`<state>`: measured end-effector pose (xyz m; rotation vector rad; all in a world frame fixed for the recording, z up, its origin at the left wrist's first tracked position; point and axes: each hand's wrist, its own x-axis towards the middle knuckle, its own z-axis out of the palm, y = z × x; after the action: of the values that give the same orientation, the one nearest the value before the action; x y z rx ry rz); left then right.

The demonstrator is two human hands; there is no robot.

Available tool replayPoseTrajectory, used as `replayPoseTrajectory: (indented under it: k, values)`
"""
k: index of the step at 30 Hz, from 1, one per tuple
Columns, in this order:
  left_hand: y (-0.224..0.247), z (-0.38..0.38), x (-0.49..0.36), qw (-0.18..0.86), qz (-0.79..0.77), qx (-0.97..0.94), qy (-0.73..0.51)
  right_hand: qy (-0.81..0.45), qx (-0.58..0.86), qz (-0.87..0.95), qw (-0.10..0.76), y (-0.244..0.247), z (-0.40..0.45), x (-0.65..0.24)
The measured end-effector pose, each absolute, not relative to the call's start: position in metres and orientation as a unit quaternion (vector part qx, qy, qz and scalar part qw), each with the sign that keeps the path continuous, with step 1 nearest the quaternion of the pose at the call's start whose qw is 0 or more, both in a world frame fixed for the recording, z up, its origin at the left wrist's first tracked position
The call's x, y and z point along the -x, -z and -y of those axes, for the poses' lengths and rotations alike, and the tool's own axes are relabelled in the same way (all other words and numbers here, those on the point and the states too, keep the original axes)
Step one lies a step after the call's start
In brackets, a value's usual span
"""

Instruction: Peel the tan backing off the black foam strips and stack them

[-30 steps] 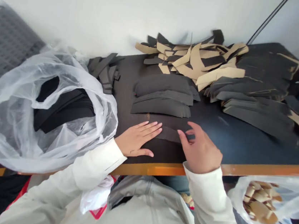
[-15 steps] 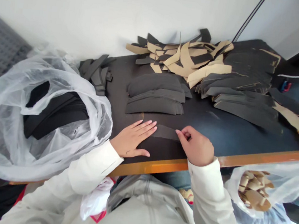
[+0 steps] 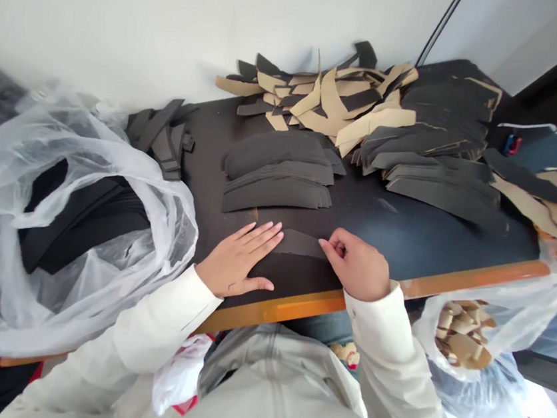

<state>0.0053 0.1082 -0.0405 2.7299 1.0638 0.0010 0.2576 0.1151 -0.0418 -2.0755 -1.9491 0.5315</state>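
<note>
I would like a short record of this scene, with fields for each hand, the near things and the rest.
Left hand: flat on the table, fingertips at a black strip
Right hand: holds the strip's right end
Near things: stacked black pieces beyond the hands
Rest: tan scraps by the wall; clear bag with black pieces; white bag with tan pieces

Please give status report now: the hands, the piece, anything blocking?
Right hand pinching dark strip. Left hand flat on table, touching strip's end. Stacked dark strips beyond, apart.
</note>
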Motion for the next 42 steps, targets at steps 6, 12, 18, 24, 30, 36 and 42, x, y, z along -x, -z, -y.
replayPoseTrajectory:
  k: [6, 12, 18, 24, 30, 36, 42]
  values:
    - [0.039, -0.103, -0.011, 0.074, -0.369, -0.927, -0.004, -0.161, 0.703, 0.686, 0.097, 0.039, -0.113, -0.256]
    - [0.042, -0.106, -0.052, 0.069, -0.351, -0.933, -0.048, -0.098, 0.695, 0.711, 0.035, 0.034, -0.117, -0.247]
    - [0.048, -0.117, -0.062, 0.14, -0.332, -0.932, -0.045, -0.144, 0.708, 0.681, -0.116, 0.01, -0.11, -0.281]
    - [0.038, -0.104, -0.08, 0.157, -0.387, -0.909, -0.023, -0.249, 0.73, 0.637, -0.012, 0.01, -0.075, -0.326]
    - [0.04, -0.095, -0.09, 0.138, -0.405, -0.903, -0.033, -0.265, 0.701, 0.648, 0.133, 0.033, -0.048, -0.336]
    - [0.046, -0.088, -0.096, 0.109, -0.447, -0.885, -0.071, -0.275, 0.639, 0.692, 0.191, 0.046, -0.042, -0.341]
    - [0.041, -0.069, -0.063, 0.014, -0.509, -0.853, -0.119, -0.195, 0.637, 0.7, 0.258, 0.049, -0.031, -0.356]
